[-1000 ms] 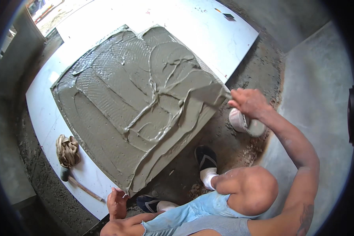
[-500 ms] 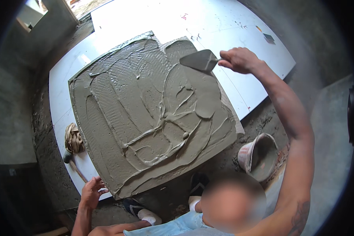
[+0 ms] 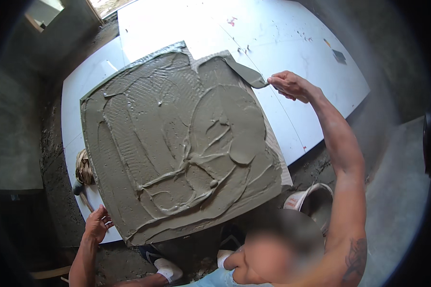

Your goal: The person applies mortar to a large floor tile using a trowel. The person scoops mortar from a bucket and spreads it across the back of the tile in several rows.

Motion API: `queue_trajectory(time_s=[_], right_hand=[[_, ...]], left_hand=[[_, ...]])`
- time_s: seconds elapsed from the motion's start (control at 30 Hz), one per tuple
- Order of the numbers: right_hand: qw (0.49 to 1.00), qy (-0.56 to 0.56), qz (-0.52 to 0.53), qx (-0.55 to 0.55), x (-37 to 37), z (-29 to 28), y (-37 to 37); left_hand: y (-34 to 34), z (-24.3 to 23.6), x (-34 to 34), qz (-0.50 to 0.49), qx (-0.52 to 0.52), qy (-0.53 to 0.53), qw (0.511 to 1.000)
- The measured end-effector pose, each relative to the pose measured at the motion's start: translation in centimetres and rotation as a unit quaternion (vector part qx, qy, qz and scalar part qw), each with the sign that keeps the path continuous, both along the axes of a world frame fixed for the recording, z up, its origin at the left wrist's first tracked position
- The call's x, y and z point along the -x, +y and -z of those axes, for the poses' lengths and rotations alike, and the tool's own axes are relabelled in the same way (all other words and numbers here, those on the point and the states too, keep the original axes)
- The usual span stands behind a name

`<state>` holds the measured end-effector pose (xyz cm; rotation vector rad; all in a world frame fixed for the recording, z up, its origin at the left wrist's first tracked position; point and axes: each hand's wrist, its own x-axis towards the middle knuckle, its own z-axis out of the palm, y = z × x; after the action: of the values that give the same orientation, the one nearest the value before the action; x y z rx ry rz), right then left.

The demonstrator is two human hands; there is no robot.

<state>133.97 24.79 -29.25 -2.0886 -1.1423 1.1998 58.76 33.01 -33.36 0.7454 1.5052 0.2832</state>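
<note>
My right hand [image 3: 294,86] is wrapped round the handle of a pointed trowel [image 3: 248,74]. Its blade is tilted on the far right edge of a large tile [image 3: 277,148], whose face is mostly coated with wet grey mortar [image 3: 172,143]. Ridges and smoothed patches run across the mortar; a strip of bare tile shows along the right side. Beside the tile's near left edge is my left hand [image 3: 96,226], fingers slightly apart and nothing visible in them. Whether its fingertips touch the tile I cannot tell. A mallet [image 3: 78,188] with a dark head lies just beyond that hand.
Glossy white tiles [image 3: 292,57] cover the floor beneath and beyond. A bundle of tan cloth or cord [image 3: 84,168] lies at left. A mortar-smeared bucket [image 3: 299,200] stands near right. Small bits and a dark flat piece [image 3: 339,56] lie at far right. Grey walls [image 3: 14,129] border both sides.
The trowel has moved farther away along the tile's right edge, and its blade has turned steeper. My left hand remains by the near left edge. The whole view has shifted slightly.
</note>
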Motion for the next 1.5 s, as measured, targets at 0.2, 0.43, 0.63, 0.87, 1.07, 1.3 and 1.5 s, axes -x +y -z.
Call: queue_trajectory(time_s=[0.2,0.43,0.63,0.87,1.07,1.3,1.5], right_hand=[[0.994,-0.106,-0.008,-0.017,2.6,2.1,-12.7],[0.982,-0.184,-0.009,0.046,7.3,0.0,-26.0],[0.976,-0.217,-0.002,0.026,6.9,-2.5,-27.6],[0.995,-0.050,0.022,0.085,5.6,-5.9,-11.2],[0.971,-0.106,-0.071,0.203,7.4,-9.4,-10.3],[0.953,-0.205,-0.178,0.131,9.4,-7.8,-21.3],[0.956,-0.262,-0.112,0.064,8.2,-3.3,-26.8]], left_hand=[[0.7,0.5,-1.2,0.044,-0.001,-0.005,0.999],[0.5,0.0,-1.4,0.071,-0.031,-0.005,0.997],[0.1,0.4,-1.3,0.071,-0.035,-0.015,0.997],[0.5,0.6,-1.3,0.081,-0.029,-0.002,0.996],[1.1,0.9,0.0,0.078,-0.032,-0.010,0.996],[0.8,0.8,-0.2,0.072,-0.014,-0.024,0.997],[1.4,1.9,0.0,0.085,-0.010,-0.033,0.996]])
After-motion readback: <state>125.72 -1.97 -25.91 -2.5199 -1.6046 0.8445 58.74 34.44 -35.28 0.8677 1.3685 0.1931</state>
